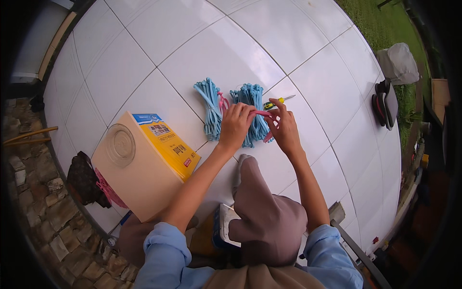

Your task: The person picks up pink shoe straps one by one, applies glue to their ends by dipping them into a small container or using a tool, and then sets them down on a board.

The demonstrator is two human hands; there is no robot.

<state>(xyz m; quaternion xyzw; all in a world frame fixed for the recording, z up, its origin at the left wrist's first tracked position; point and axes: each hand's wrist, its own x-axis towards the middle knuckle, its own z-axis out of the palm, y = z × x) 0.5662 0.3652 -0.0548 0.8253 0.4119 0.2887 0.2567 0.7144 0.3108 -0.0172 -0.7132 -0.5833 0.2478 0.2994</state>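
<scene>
My left hand (235,126) and my right hand (287,132) are close together above the floor, both with fingers closed on a thin pink plastic strip (262,113) stretched between them. Just beyond and under the hands lie two bundles of light blue plastic rods with knobbed ends, a left bundle (208,96) and a right bundle (251,94). A pink looped piece (223,103) rests against the left bundle. Next to my right fingers, a screwdriver (272,104) with a yellow and black handle points right. My hands partly cover the right bundle.
A large cream box (115,168) with a yellow printed side stands at my left. Beside it are a dark bag (85,178) and pink strips (109,189). Dark sandals (385,104) and a pale sack (398,62) sit at the right edge of the white tiled floor (211,43).
</scene>
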